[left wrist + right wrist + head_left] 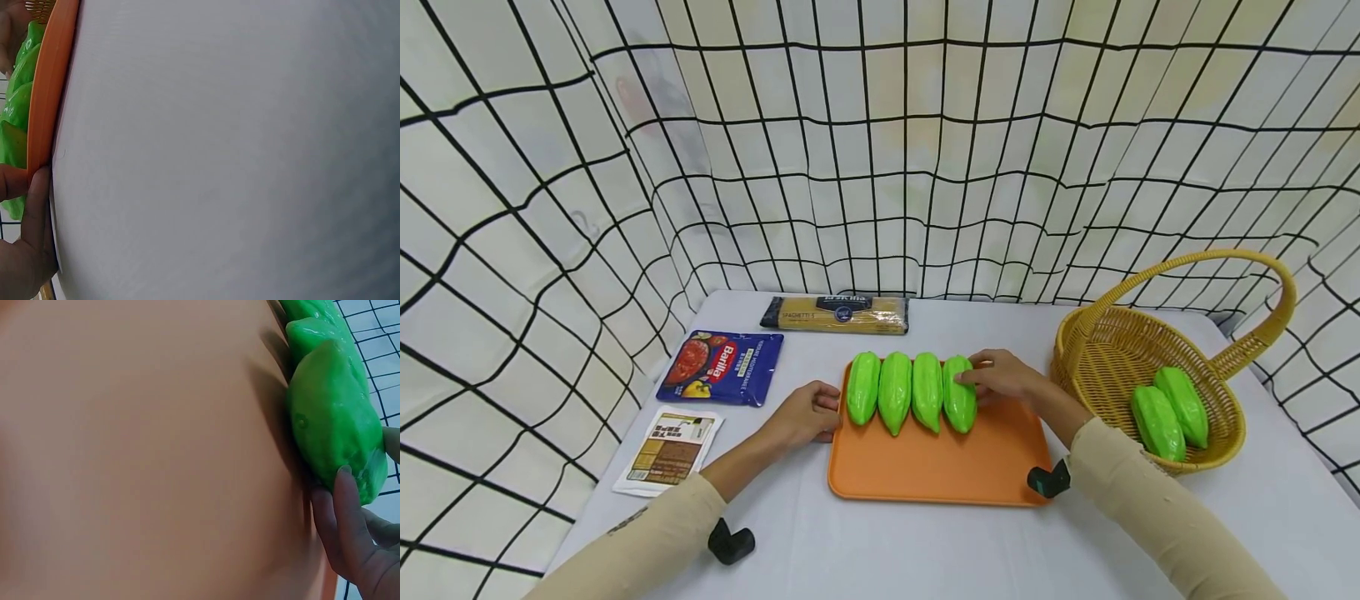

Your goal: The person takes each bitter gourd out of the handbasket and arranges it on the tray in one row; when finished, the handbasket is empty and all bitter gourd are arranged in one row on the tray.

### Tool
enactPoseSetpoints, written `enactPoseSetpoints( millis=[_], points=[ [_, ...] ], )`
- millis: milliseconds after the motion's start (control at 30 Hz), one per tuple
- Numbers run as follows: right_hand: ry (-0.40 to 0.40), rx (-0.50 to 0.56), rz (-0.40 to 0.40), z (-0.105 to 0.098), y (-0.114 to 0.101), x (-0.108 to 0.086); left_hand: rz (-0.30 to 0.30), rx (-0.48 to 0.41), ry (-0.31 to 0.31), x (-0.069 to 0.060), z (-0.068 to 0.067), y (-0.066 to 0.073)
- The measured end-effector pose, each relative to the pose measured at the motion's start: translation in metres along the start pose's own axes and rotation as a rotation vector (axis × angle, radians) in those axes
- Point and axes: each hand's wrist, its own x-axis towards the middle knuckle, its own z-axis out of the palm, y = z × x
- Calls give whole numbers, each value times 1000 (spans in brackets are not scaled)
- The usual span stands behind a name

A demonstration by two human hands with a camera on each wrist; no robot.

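Several bright green, ridged, elongated fruits lie side by side along the back left of an orange tray. My right hand holds the rightmost fruit; in the right wrist view, the fingers and thumb of that hand lie around the end of this fruit, which rests on the tray. At the tray's left edge, my left hand pinches the rim, and the left wrist view shows thumb and fingers of the hand on either side of the tray wall.
A wicker basket with a tall handle stands at the right, two green fruits inside. Behind the tray lies a spaghetti pack. To the left are a blue pouch and a white-brown packet. Black netting surrounds the table.
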Motion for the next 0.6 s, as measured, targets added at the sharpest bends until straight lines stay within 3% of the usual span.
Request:
enactPoseSetpoints(
  millis=[600],
  points=[
    [6, 80, 4, 0, 2, 0, 3, 1, -1, 0, 0, 0]
  ],
)
